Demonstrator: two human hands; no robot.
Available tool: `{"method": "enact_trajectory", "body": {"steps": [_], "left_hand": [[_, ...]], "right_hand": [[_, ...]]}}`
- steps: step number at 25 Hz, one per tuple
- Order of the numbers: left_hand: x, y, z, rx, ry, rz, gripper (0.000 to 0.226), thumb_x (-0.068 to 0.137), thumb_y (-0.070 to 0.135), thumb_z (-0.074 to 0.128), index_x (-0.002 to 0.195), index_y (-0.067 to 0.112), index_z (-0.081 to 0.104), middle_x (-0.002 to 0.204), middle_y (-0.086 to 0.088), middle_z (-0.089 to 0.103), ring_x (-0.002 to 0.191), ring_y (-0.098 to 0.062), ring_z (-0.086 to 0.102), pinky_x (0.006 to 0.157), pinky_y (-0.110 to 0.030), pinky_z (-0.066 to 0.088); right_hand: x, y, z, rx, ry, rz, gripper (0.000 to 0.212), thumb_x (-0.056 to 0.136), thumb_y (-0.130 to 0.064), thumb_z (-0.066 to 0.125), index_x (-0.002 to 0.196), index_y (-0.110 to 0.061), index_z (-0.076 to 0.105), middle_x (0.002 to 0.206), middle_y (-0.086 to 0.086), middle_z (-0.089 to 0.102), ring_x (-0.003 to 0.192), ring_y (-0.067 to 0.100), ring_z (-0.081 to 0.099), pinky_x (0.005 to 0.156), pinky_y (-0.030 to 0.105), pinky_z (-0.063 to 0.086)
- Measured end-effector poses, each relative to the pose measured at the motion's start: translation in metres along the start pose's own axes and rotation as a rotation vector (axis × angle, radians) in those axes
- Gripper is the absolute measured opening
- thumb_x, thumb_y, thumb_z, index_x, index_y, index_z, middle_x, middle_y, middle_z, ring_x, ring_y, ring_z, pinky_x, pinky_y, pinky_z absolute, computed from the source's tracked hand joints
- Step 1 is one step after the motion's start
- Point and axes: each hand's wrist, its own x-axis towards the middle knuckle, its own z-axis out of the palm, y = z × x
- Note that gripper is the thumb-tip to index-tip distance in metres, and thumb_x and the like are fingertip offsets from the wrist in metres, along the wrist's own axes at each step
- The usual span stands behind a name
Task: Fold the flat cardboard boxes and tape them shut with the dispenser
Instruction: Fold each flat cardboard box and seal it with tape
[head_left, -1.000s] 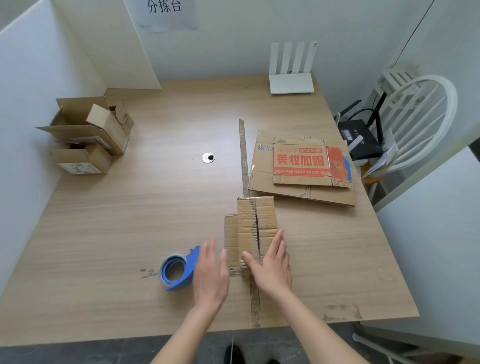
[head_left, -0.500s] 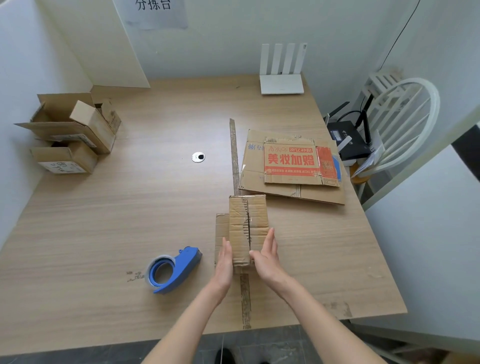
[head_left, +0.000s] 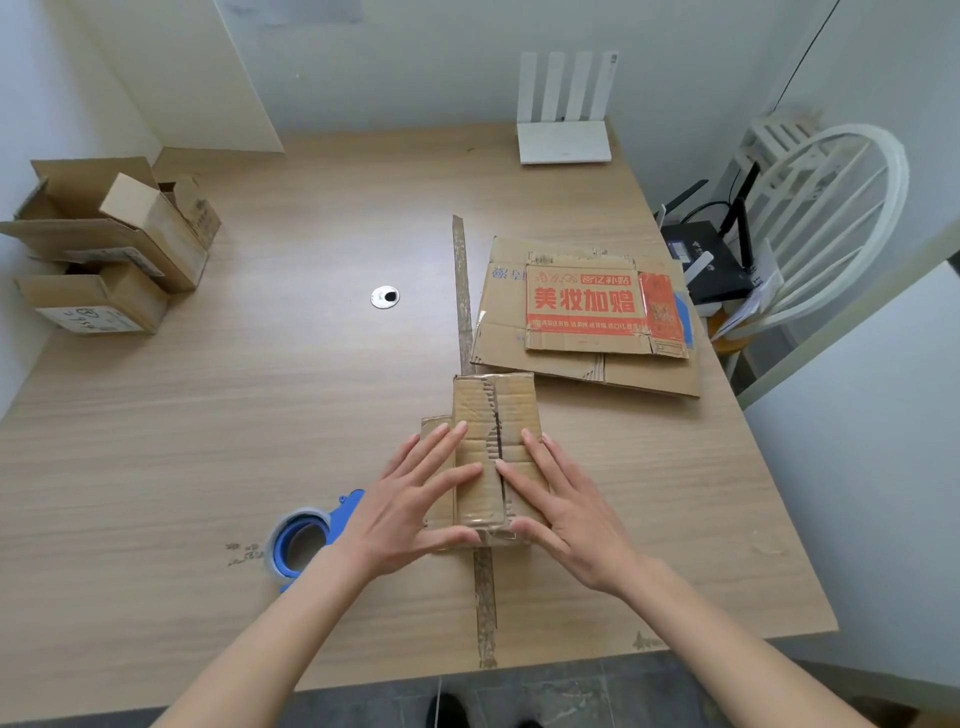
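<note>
Folding step, judged: flaps of one small box being held closed, taping not yet begun. Next move probably calls for one hand to keep the seam pinned while the other goes for the dispenser, then tape run along the slit; letting go of both flaps likely lets them spring up.

Wooden table (head_left: 260, 415) carries everything. Stack of flat cardboard (head_left: 587, 317), red print on the top sheet, lies toward the right edge, well beyond the hands. Folded boxes (head_left: 109, 244) piled at the far-left corner against the wall. Small box (head_left: 491, 452) sits near the front edge, about mid-width, over the dark strip running front to back; top flaps meet at a ragged centre slit.

Left hand (head_left: 410, 509) flat on the left flap, fingers straight and spread, thumb along the near end. Right hand (head_left: 566, 514) mirrors it on the right flap, fingers straight, pressing, nothing grasped by either.

Blue tape dispenser (head_left: 304, 540) lies just left of the left wrist, near the front edge, untouched.
</note>
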Motion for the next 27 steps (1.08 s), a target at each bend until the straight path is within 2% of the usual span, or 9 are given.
{"method": "enact_trajectory", "body": {"steps": [4,8,11,15,17,20,24,27], "left_hand": [[0.005,-0.003,0.014,-0.071,0.078,0.073,0.07,0.085,0.065,0.069,0.132,0.015,0.054,0.164,0.005,0.028,0.153,-0.018,0.021,0.121,-0.049,0.027],[0.006,-0.008,0.03,-0.135,0.115,0.047,0.07,0.077,0.054,0.081,0.128,0.017,0.05,0.161,0.004,0.035,0.152,-0.022,0.027,0.114,-0.049,0.037],[0.005,-0.006,0.033,-0.174,0.106,0.032,0.072,0.078,0.05,0.083,0.131,0.016,0.049,0.161,0.004,0.034,0.152,-0.023,0.025,0.112,-0.05,0.04],[0.004,-0.004,0.02,-0.219,0.057,-0.007,0.075,0.082,0.062,0.073,0.134,0.013,0.051,0.164,0.008,0.028,0.154,-0.02,0.019,0.118,-0.043,0.034],[0.002,0.001,0.019,-0.237,0.045,-0.023,0.068,0.089,0.059,0.067,0.136,0.013,0.049,0.165,0.008,0.025,0.155,-0.019,0.016,0.119,-0.04,0.031],[-0.001,0.007,0.025,-0.182,0.014,-0.04,0.065,0.095,0.057,0.061,0.142,0.014,0.046,0.167,0.007,0.019,0.156,-0.019,0.009,0.122,-0.038,0.023],[-0.003,0.017,0.013,-0.02,-0.088,-0.109,0.069,0.1,0.065,0.043,0.156,0.026,0.03,0.168,0.014,0.002,0.155,-0.01,-0.005,0.125,-0.04,0.01],[-0.01,0.038,0.006,0.042,-0.137,-0.296,0.067,0.101,0.068,0.029,0.159,0.038,0.017,0.167,0.017,-0.011,0.152,-0.004,-0.016,0.127,-0.042,0.005]], "right_hand": [[0.007,0.007,0.019,-0.009,0.105,-0.1,0.073,0.097,-0.07,0.04,0.16,-0.035,0.025,0.171,-0.003,-0.006,0.157,0.023,-0.01,0.126,0.044,0.012],[0.011,0.014,0.038,0.025,0.238,-0.151,0.068,0.097,-0.066,0.045,0.152,-0.026,0.044,0.169,0.004,0.015,0.156,0.035,0.005,0.124,0.05,0.022],[0.011,0.012,0.042,0.084,0.265,-0.158,0.065,0.097,-0.063,0.048,0.149,-0.025,0.047,0.168,0.002,0.019,0.156,0.035,0.007,0.123,0.051,0.025],[0.009,0.019,0.028,0.033,0.152,-0.15,0.069,0.097,-0.069,0.039,0.156,-0.034,0.033,0.17,-0.007,0.008,0.157,0.026,0.0,0.122,0.048,0.026],[0.007,0.024,0.024,-0.025,0.121,-0.171,0.07,0.098,-0.07,0.034,0.159,-0.037,0.026,0.17,-0.007,0.006,0.157,0.026,0.0,0.122,0.048,0.027],[0.005,0.024,0.029,-0.004,0.133,-0.162,0.068,0.099,-0.066,0.038,0.158,-0.036,0.028,0.17,-0.005,0.009,0.157,0.028,0.004,0.121,0.051,0.03],[0.0,0.015,0.024,-0.051,0.096,-0.117,0.065,0.101,-0.067,0.034,0.159,-0.043,0.017,0.17,-0.011,0.003,0.158,0.021,-0.001,0.122,0.045,0.028],[-0.001,0.004,0.01,-0.11,0.013,-0.043,0.063,0.101,-0.071,0.016,0.159,-0.048,0.005,0.168,-0.018,-0.012,0.155,0.012,-0.015,0.125,0.041,0.022]]}}
